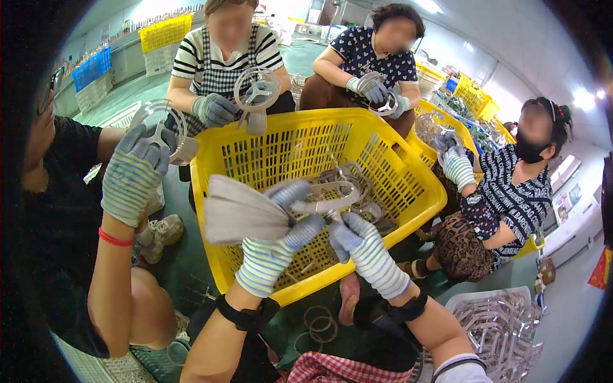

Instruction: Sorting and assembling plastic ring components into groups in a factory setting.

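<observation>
My left hand (pixel 281 239), in a striped work glove, grips a fanned stack of flat grey pieces (pixel 239 210) and also touches a round metal ring part (pixel 332 198). My right hand (pixel 361 246), gloved the same way, holds that ring part from below. Both hands hover over a large yellow plastic basket (pixel 281 143) that holds several more metal ring parts (pixel 357 182).
A person on the left raises a ring part (pixel 159 131) in a gloved hand. Three other people sit around the basket, each handling similar parts. A white crate of metal pieces (pixel 501 325) stands at lower right. Loose rings (pixel 319 322) lie on the green floor. More yellow baskets stand behind.
</observation>
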`<state>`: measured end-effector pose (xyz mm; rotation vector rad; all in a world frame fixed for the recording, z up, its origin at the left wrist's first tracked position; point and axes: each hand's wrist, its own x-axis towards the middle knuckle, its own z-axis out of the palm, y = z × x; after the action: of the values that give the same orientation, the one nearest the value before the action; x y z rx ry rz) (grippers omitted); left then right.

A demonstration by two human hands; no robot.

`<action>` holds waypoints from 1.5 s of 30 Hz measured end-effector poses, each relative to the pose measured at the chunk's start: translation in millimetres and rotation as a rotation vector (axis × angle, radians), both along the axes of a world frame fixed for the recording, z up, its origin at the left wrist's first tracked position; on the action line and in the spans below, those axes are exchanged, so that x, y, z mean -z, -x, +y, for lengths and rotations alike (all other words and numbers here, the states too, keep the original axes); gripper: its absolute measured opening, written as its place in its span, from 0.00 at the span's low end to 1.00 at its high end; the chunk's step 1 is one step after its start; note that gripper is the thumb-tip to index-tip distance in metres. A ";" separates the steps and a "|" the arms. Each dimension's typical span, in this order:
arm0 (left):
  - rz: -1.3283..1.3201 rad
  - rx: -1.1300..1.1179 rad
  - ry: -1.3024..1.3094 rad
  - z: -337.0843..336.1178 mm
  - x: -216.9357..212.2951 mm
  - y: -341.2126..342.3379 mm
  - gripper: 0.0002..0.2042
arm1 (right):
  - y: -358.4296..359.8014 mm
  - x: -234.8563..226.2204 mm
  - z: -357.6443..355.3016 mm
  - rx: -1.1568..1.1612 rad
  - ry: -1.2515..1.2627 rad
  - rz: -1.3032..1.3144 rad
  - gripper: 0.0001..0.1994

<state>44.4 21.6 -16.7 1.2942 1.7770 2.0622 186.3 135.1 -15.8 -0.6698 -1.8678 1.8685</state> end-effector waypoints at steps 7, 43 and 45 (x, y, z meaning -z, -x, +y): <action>-0.056 0.162 0.072 -5.0 -5.5 20.7 0.31 | -6.0 -10.3 1.8 -0.120 0.293 0.106 0.20; -0.110 0.752 0.308 -8.3 -1.3 -8.1 0.07 | -13.1 16.5 19.9 -0.068 -0.382 0.077 0.20; 0.001 0.810 0.232 -7.1 3.1 -9.1 0.07 | -13.8 -29.2 4.9 -0.177 -0.279 -0.395 0.23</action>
<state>53.5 14.5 -19.8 1.5753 1.1404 1.3616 200.2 140.0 13.4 -0.8451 -2.4528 1.6125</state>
